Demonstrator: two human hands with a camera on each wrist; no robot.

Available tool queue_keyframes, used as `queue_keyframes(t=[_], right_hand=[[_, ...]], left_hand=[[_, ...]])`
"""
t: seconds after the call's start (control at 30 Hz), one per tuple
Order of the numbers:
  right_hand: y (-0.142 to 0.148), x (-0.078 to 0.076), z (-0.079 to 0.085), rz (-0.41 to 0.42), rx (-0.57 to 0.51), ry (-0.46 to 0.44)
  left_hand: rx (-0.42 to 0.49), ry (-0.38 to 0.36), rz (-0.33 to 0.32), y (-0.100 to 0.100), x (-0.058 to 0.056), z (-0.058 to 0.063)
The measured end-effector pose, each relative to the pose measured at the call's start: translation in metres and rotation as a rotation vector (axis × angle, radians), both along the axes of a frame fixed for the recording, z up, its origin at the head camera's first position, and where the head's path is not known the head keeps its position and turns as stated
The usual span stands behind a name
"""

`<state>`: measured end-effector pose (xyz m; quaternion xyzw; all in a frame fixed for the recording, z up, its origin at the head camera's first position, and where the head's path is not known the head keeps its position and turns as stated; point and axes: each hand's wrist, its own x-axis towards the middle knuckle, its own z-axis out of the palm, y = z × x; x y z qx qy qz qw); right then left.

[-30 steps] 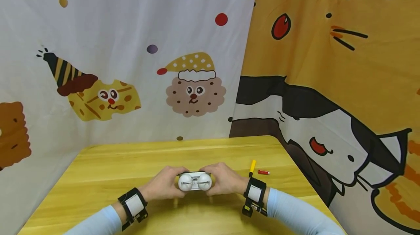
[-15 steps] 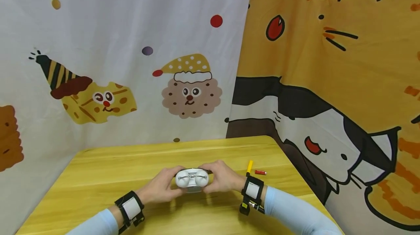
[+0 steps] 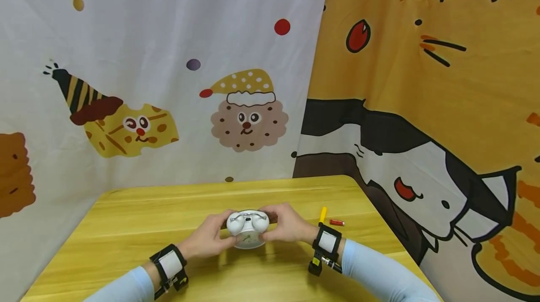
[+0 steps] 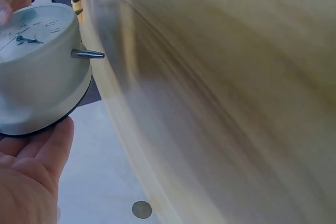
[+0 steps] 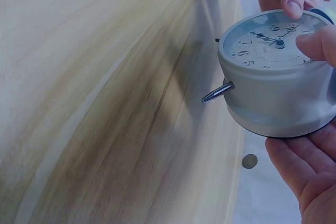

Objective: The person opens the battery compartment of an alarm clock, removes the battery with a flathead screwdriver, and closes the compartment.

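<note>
Both hands hold a white twin-bell alarm clock (image 3: 249, 225) above the table. Its two bells and wire handle are at the top in the head view, and its dial (image 5: 262, 45) tilts up toward the person. My left hand (image 3: 209, 236) grips one side and my right hand (image 3: 289, 225) the other. In the right wrist view, both thumbs lie over the dial's edge, while the right fingers (image 5: 302, 161) support the clock's back. A metal leg (image 4: 87, 54) sticks out from the casing in the left wrist view. The clock's back is hidden.
Right of the hands, a small red battery (image 3: 337, 222) lies on the wooden table (image 3: 147, 217). Beside it is a yellow-handled thing (image 3: 323, 214), its lower end hidden behind the right wrist. A printed curtain (image 3: 147, 34) hangs behind the table.
The clock has tilted between the hands, bringing its dial into view below the bells. Both hands have kept hold of it. The view has shifted slightly.
</note>
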<state>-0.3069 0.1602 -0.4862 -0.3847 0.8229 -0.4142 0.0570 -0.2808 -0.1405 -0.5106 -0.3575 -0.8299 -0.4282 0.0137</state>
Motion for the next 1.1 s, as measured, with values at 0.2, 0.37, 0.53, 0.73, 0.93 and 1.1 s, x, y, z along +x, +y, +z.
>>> queue_keyframes(t=[0.2,0.37,0.53,0.73,0.93,1.1], right_hand=[[0.000,-0.003,0.000,-0.026,-0.051,-0.040],[0.003,-0.004,0.001,-0.048,-0.062,-0.078],[0.005,-0.003,0.004,-0.066,-0.078,-0.136],[0.002,-0.004,0.003,-0.081,-0.100,-0.162],[-0.003,-0.005,-0.001,-0.136,-0.128,-0.218],[-0.005,-0.005,-0.004,-0.160,-0.156,-0.285]], left_hand=[[0.039,-0.016,0.015,-0.001,0.001,0.000],[0.045,-0.016,0.028,0.002,-0.001,-0.001],[0.050,-0.075,0.059,0.005,-0.002,0.000],[0.073,-0.117,0.084,0.004,-0.001,0.000],[0.078,-0.128,0.122,0.004,-0.001,-0.001],[0.084,-0.152,0.155,0.004,-0.001,-0.002]])
